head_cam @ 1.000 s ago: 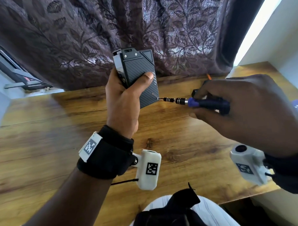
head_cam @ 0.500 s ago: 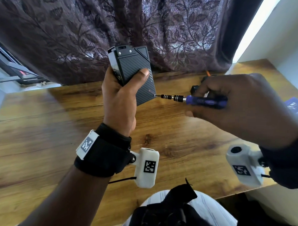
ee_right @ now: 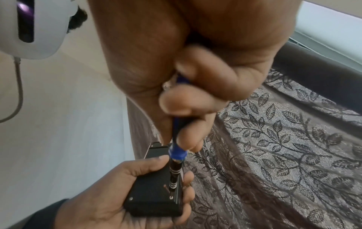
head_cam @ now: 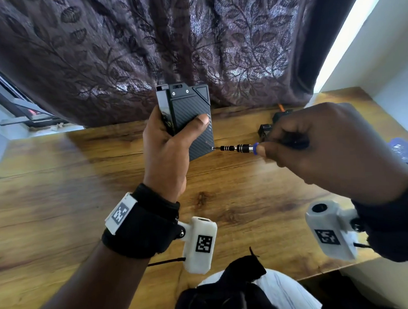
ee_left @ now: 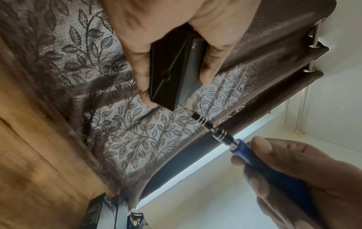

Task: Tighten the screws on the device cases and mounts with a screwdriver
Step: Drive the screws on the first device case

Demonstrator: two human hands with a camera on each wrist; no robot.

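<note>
The left hand (head_cam: 168,153) held the black device case (head_cam: 192,122) upright above the wooden desk (head_cam: 61,194), in front of the leaf-patterned curtain (head_cam: 148,52). Its thumb lay across the ribbed face of the case, and the fingers (ee_left: 210,62) curled round the opposite side, as the left wrist view showed. Two small screws sat near the top edge of the case. The right hand (head_cam: 332,154) gripped the screwdriver (head_cam: 242,148), its fingers (ee_right: 188,136) closed round the blue handle with the fingertips near the collar. The banded metal shaft ran roughly level toward the case, and the tip met a screw (head_cam: 212,148) at the lower right corner of the ribbed face. In the right wrist view the bit stood at a small pale screw head near the edge of the case; whether it was seated in the head cannot be told. Small black parts (head_cam: 265,130) lay on the desk at its far edge, partly hidden behind the right hand. A white camera unit with a printed marker (head_cam: 200,243) hung beneath each wrist, fixed to a black strap.
</note>
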